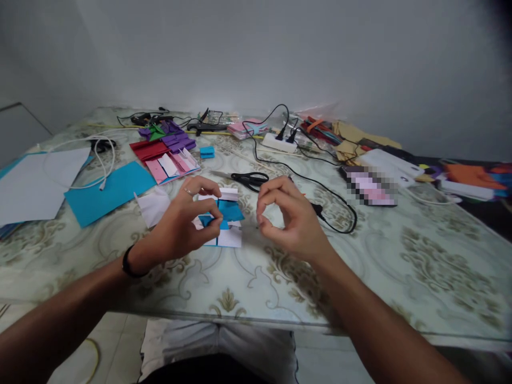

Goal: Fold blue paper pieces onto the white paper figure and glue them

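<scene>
My left hand point(188, 216) is raised over the left part of a folded blue and white paper piece point(231, 210), thumb and index fingertip pressed together. Just right of that piece, my right hand point(286, 216) is curled into a ring, its thumb tip against the fingertips. Whatever either pinch holds, if anything, is too small to make out. The paper piece lies on the patterned table, partly hidden by my left hand. Black-handled scissors point(250, 180) lie behind it, between my hands.
Blue sheet point(110, 192), white sheet point(42, 181) and white cable point(113, 160) lie left. Pink folded papers point(174, 166) and a small blue piece point(207, 152) are behind. A power strip point(280, 143), black cord point(304, 178) and phone point(370, 186) lie at the right.
</scene>
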Demonstrator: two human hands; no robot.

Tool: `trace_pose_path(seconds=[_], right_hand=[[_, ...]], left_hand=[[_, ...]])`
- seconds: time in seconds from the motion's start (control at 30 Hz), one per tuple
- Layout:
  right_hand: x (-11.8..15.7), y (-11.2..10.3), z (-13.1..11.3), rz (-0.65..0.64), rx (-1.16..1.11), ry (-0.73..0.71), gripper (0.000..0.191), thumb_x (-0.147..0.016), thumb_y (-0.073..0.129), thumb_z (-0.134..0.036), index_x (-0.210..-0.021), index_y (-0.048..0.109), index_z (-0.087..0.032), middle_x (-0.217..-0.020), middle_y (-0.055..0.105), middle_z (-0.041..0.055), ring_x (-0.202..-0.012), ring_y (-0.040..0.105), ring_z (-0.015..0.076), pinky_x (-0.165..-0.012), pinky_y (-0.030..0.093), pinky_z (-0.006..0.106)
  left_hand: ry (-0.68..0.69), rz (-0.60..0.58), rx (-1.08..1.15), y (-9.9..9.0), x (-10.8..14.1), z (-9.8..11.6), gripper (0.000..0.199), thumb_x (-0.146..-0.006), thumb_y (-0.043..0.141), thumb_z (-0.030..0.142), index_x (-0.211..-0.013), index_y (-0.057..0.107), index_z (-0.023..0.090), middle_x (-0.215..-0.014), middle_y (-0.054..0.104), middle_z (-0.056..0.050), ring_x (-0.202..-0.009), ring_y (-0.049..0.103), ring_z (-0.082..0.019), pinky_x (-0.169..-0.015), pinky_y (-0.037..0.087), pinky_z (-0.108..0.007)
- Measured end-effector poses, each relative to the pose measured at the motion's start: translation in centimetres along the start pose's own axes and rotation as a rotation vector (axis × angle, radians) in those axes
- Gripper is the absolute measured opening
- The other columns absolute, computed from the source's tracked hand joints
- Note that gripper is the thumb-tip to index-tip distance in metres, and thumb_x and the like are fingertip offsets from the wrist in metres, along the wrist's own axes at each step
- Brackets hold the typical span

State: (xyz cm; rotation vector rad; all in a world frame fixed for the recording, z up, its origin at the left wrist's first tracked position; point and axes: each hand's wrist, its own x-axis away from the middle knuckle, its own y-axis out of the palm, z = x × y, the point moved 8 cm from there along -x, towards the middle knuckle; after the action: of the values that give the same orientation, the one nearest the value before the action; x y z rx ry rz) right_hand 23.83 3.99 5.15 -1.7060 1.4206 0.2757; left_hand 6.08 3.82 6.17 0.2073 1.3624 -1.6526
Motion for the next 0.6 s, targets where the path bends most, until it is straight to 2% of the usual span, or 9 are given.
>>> trace_pose_path(seconds=[0.07,0.13,0.27,0.6], right_hand=[[0.1,0.2,-0.1,0.0,0.004,-0.014,0.021,-0.082,0.069,-0.009,-0.094,0.065,-0.025,-0.106,0.058,0.0057,-0.102,0.059,0.0247,-0.092,0.049,0.042],[0.2,1.1,-0.5,-0.051,0.027,-0.047,0.021,-0.084,0.071,-0.013,-0.101,0.067,-0.025,-0.11,0.059,0.007,-0.105,0.059,0.0261,-0.095,0.049,0.045],[0.5,2.5,-1.1,-0.108,0.04,-0.071,0.012,-0.089,0.069,-0.012,-0.093,0.068,-0.024,-0.106,0.06,0.0064,-0.102,0.06,0.0245,-0.095,0.048,0.046],[0.4,2.7,-1.0,-0.1,0.016,-0.054,0.016,-0.085,0.069,-0.008,-0.088,0.066,-0.023,-0.098,0.062,0.0041,-0.095,0.061,0.0223,-0.093,0.048,0.043]], left_hand=[[-0.011,-0.019,-0.002,0.4,0.1,-0.1,0.015,-0.089,0.067,0.006,-0.08,0.067,0.018,-0.111,0.063,-0.009,-0.106,0.062,-0.023,-0.098,0.051,-0.042],[-0.009,-0.025,0.01,0.8,0.3,0.2,0.013,-0.091,0.068,0.008,-0.083,0.069,0.018,-0.109,0.065,-0.009,-0.105,0.062,-0.023,-0.096,0.051,-0.041],[-0.005,-0.023,0.037,1.3,0.5,0.8,0.011,-0.092,0.068,0.009,-0.085,0.07,0.018,-0.105,0.066,-0.009,-0.101,0.062,-0.023,-0.09,0.052,-0.04],[0.018,-0.037,0.076,1.7,0.2,1.0,0.012,-0.09,0.069,0.007,-0.089,0.066,0.019,-0.099,0.068,-0.007,-0.095,0.063,-0.021,-0.091,0.05,-0.04]])
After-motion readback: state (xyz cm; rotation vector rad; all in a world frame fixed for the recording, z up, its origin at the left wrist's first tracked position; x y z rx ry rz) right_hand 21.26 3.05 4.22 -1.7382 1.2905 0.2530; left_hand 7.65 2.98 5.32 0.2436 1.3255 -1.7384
